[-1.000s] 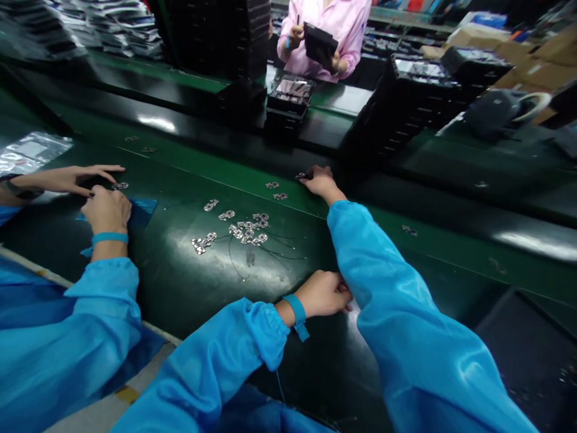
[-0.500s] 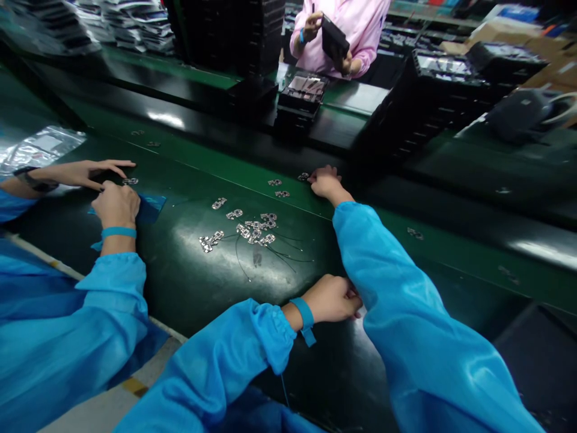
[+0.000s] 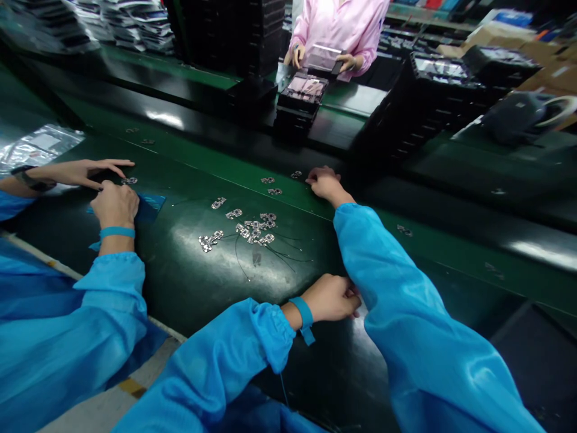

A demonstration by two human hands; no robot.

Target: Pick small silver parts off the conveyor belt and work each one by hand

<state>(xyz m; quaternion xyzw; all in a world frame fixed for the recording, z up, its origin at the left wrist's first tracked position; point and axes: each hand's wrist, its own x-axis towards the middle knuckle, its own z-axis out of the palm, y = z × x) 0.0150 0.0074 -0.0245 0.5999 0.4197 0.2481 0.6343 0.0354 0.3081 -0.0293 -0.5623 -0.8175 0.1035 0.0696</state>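
Observation:
My right hand [image 3: 323, 182] reaches far across the dark green conveyor belt [image 3: 189, 282], fingers curled down on it, with nothing visible in them. A small metal part [image 3: 296, 175] lies just left of it, and two more parts [image 3: 271, 185] lie further left. A cluster of small metal parts [image 3: 252, 228] with thin black wires [image 3: 279, 255] lies in the middle of the belt. My left hand [image 3: 331, 297], with a blue wrist strap, rests near the front edge as a loose fist. Its fingertips are hidden behind my right sleeve.
A co-worker in blue at the left has both hands [image 3: 115, 204] on a small part beside a blue sheet [image 3: 151, 204]. A person in pink [image 3: 347, 27] across the line holds a tray over a stack of black trays [image 3: 300, 99]. Tall black tray stacks [image 3: 225, 36] stand behind.
My right hand has drawn slightly back from the small part it was touching; that part now lies apart to its left. The person in pink has lowered the black tray toward the stack.

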